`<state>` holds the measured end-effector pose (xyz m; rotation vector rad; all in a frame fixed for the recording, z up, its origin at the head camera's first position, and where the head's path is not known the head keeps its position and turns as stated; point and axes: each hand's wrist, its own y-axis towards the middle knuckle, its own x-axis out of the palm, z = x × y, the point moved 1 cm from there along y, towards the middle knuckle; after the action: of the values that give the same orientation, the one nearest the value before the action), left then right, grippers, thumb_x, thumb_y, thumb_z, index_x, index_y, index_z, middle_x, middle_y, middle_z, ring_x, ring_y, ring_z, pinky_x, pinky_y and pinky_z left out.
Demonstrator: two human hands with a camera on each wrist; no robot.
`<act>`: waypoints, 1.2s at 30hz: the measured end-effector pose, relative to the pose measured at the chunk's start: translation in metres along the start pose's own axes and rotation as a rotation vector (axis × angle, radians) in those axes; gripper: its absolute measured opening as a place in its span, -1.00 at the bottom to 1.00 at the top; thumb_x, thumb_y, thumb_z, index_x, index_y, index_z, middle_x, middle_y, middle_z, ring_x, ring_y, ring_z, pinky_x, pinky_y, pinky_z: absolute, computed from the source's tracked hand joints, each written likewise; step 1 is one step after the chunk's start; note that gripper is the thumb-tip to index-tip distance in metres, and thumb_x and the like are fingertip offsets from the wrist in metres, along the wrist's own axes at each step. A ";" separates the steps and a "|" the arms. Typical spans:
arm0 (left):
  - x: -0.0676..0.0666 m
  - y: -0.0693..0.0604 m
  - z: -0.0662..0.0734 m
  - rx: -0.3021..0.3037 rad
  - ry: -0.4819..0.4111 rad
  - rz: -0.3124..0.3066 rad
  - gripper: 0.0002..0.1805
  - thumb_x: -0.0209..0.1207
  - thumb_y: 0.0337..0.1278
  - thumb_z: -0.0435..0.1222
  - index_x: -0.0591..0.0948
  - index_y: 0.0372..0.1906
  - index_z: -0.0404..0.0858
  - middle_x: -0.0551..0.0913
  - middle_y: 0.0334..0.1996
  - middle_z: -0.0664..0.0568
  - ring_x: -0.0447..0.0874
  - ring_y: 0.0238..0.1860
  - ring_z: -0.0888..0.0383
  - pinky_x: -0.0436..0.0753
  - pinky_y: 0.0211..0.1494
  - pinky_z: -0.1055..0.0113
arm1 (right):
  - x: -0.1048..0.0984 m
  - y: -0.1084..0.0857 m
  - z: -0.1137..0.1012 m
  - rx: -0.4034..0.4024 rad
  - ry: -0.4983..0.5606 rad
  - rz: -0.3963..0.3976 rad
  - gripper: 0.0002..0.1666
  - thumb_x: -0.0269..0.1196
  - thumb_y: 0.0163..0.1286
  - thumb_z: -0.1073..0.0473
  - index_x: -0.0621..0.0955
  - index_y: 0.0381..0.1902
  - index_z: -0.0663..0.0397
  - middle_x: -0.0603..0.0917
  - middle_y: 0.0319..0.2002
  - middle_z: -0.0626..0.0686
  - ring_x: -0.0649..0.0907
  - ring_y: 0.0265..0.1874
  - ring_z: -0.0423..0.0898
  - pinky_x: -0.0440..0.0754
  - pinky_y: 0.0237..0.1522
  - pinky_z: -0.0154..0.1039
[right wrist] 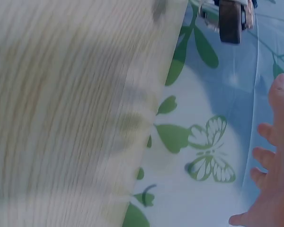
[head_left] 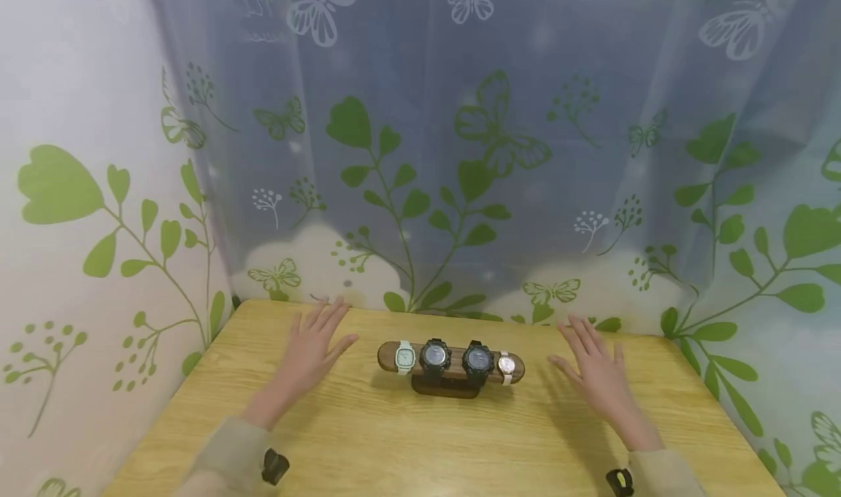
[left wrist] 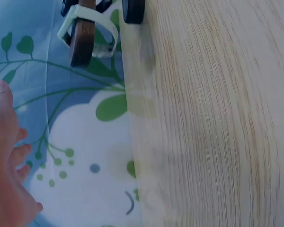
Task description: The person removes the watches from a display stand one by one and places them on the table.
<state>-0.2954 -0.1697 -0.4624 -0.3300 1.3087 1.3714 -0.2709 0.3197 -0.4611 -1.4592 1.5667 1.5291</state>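
Note:
A dark wooden watch stand [head_left: 450, 387] stands on the table with several watches strapped along its bar. From left to right these are a mint-green watch [head_left: 405, 357], two black watches [head_left: 435, 356] and a small watch with a pale strap [head_left: 507, 365]. My left hand [head_left: 314, 349] is held to the left of the stand, fingers spread and holding nothing. On the other side, my right hand [head_left: 596, 365] is likewise spread and touches none of the watches. Both wrist views show part of the stand's bar, with the mint-green watch [left wrist: 109, 28] near its end in the left one.
The light wooden table [head_left: 368, 446] reaches back to a blue-grey curtain [head_left: 420, 154] printed with green leaves and butterflies. Pale printed fabric [head_left: 66, 278] hangs along the left side, and more hangs on the right. A small black device [head_left: 274, 466] sits at my left wrist.

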 end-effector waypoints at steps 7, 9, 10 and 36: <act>0.014 0.008 0.019 0.068 -0.071 0.007 -0.34 0.17 0.44 -0.08 0.36 0.50 -0.26 0.35 0.48 -0.16 0.15 0.53 -0.21 -0.03 0.50 -0.42 | 0.011 0.000 -0.019 -0.059 -0.014 0.012 -0.13 0.29 0.44 -0.05 0.21 0.59 -0.04 0.16 0.58 0.19 0.14 0.53 0.27 -0.08 0.33 0.62; 0.019 0.009 0.023 0.092 -0.085 0.003 -0.35 0.19 0.42 -0.09 0.38 0.49 -0.25 0.36 0.48 -0.15 0.16 0.53 -0.20 -0.02 0.50 -0.42 | 0.015 -0.002 -0.025 -0.074 -0.023 0.009 -0.13 0.30 0.43 -0.05 0.23 0.58 -0.03 0.16 0.58 0.18 0.16 0.53 0.27 -0.07 0.34 0.61; 0.022 0.009 0.025 0.104 -0.088 0.000 -0.35 0.19 0.42 -0.09 0.38 0.49 -0.24 0.36 0.48 -0.13 0.17 0.53 -0.19 0.00 0.49 -0.42 | 0.017 -0.002 -0.027 -0.080 -0.024 0.007 -0.13 0.30 0.43 -0.06 0.23 0.58 -0.02 0.16 0.58 0.17 0.15 0.53 0.26 -0.08 0.35 0.61; 0.058 0.012 0.052 0.203 -0.113 -0.176 -0.25 0.22 0.33 0.05 0.37 0.50 -0.20 0.38 0.48 -0.10 0.19 0.54 -0.16 -0.02 0.52 -0.38 | 0.043 -0.021 -0.056 -0.166 -0.102 -0.081 0.01 0.26 0.39 -0.22 0.14 0.62 0.03 0.05 0.62 0.00 0.14 0.55 0.23 -0.07 0.41 0.53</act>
<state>-0.2988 -0.0945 -0.4851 -0.2200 1.2806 1.0854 -0.2473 0.2585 -0.4945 -1.4885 1.3338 1.6914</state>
